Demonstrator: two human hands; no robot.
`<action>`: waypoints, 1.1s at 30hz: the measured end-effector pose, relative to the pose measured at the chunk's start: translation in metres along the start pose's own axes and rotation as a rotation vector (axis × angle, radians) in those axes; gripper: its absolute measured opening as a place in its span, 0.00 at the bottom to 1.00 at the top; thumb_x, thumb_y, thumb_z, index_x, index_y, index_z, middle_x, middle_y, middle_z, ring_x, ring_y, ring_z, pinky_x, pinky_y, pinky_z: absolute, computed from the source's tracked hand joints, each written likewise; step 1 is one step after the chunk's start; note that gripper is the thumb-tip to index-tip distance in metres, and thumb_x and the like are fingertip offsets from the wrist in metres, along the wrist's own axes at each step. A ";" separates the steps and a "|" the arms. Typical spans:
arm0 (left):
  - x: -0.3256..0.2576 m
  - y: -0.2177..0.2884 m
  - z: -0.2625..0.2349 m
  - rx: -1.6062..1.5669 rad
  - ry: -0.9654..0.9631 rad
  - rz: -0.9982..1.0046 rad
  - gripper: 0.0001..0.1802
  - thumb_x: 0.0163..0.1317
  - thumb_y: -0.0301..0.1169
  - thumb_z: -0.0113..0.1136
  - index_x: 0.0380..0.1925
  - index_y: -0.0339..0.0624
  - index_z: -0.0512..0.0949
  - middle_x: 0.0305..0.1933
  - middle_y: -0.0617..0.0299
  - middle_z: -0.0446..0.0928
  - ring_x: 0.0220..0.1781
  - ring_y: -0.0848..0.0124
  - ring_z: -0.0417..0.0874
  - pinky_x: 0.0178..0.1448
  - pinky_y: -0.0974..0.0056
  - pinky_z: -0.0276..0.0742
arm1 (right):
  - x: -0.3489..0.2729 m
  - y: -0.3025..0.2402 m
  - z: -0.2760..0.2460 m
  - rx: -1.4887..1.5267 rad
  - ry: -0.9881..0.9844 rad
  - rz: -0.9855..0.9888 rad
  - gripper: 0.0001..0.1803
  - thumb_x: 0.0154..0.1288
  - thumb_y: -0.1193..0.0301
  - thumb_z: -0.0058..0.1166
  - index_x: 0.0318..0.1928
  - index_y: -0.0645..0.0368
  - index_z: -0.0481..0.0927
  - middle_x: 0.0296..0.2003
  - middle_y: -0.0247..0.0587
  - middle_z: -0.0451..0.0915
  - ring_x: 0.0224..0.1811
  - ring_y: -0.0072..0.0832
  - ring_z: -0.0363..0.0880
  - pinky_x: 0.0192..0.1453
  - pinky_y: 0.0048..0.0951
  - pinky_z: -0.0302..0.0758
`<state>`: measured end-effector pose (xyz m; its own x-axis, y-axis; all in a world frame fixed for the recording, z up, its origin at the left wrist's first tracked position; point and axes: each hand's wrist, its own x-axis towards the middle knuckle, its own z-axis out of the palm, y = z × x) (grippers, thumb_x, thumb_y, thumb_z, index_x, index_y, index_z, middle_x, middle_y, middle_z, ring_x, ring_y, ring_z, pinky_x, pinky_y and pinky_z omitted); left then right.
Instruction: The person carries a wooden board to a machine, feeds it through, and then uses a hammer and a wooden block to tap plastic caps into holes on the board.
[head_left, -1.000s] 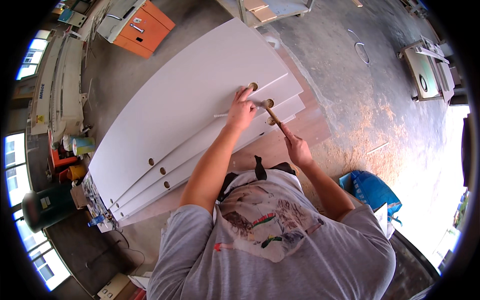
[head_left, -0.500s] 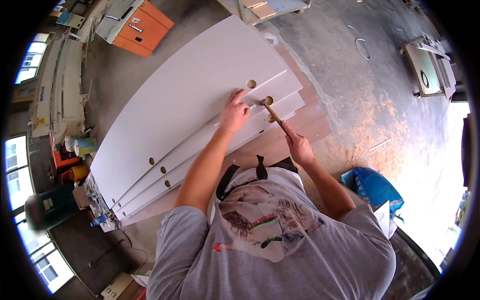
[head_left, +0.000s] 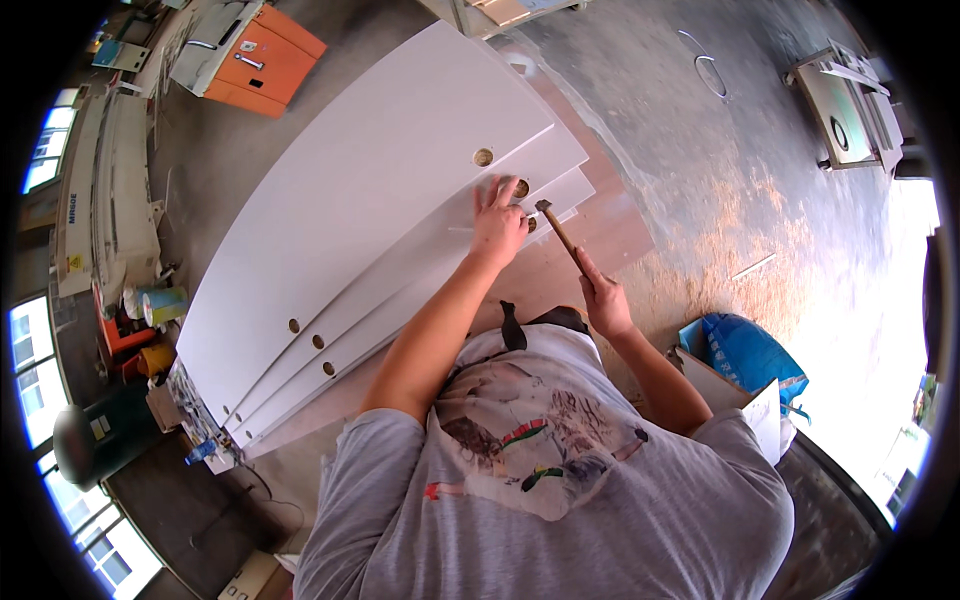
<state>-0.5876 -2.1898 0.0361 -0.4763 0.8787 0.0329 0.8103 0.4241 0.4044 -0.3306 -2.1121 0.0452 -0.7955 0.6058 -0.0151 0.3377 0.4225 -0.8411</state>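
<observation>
White curved panels (head_left: 370, 170) lie in a stepped stack in front of me, their right and near edges showing one below another. Round cut-outs pierce them near both ends, such as the hole (head_left: 483, 158) in the top panel. My left hand (head_left: 500, 228) rests on the lower steps with its fingers spread beside another hole (head_left: 521, 188); the fingertips are slightly blurred. In my right hand (head_left: 606, 302) is a hammer (head_left: 564, 240), gripped by its wooden handle. Its head hovers at the panels' right edge, close to my left hand.
An orange cabinet (head_left: 265, 62) stands at the far left. Right of the stack, sawdust (head_left: 715, 240) covers the floor near a blue bag (head_left: 750, 352). A wheeled cart (head_left: 850, 120) stands far right. Buckets (head_left: 165, 304) and a long machine (head_left: 110, 200) line the left side.
My left hand has moved right along the stepped edges, closer to the holes, and its fingers have spread. The hammer head has shifted right, away from the hole it was over.
</observation>
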 end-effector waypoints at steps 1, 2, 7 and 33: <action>0.000 0.000 0.001 0.001 -0.001 -0.001 0.09 0.63 0.33 0.65 0.29 0.41 0.88 0.78 0.59 0.67 0.83 0.52 0.58 0.84 0.35 0.48 | -0.001 -0.002 0.000 0.002 0.006 -0.002 0.31 0.75 0.76 0.53 0.75 0.45 0.70 0.49 0.63 0.84 0.50 0.57 0.85 0.52 0.45 0.83; -0.001 -0.002 0.002 -0.004 0.011 0.005 0.08 0.63 0.32 0.66 0.29 0.41 0.88 0.77 0.59 0.67 0.82 0.51 0.59 0.83 0.34 0.49 | -0.001 -0.004 0.000 -0.007 0.004 0.007 0.30 0.75 0.76 0.53 0.75 0.45 0.70 0.49 0.63 0.84 0.50 0.57 0.85 0.52 0.45 0.83; -0.001 0.000 -0.001 -0.014 -0.011 0.006 0.08 0.63 0.34 0.66 0.30 0.42 0.89 0.77 0.60 0.67 0.83 0.50 0.58 0.84 0.34 0.46 | -0.003 -0.002 0.001 -0.020 -0.018 0.039 0.30 0.75 0.76 0.52 0.75 0.45 0.70 0.51 0.63 0.84 0.51 0.57 0.85 0.52 0.45 0.83; -0.003 0.001 0.001 0.014 -0.003 -0.004 0.07 0.61 0.33 0.67 0.27 0.43 0.88 0.76 0.60 0.68 0.83 0.48 0.56 0.83 0.32 0.48 | -0.001 -0.014 0.000 -0.012 0.028 -0.011 0.31 0.76 0.76 0.51 0.76 0.46 0.68 0.47 0.65 0.83 0.48 0.59 0.84 0.50 0.48 0.81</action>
<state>-0.5856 -2.1917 0.0356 -0.4786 0.8776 0.0285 0.8129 0.4306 0.3921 -0.3345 -2.1189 0.0564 -0.7851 0.6193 0.0097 0.3348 0.4376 -0.8345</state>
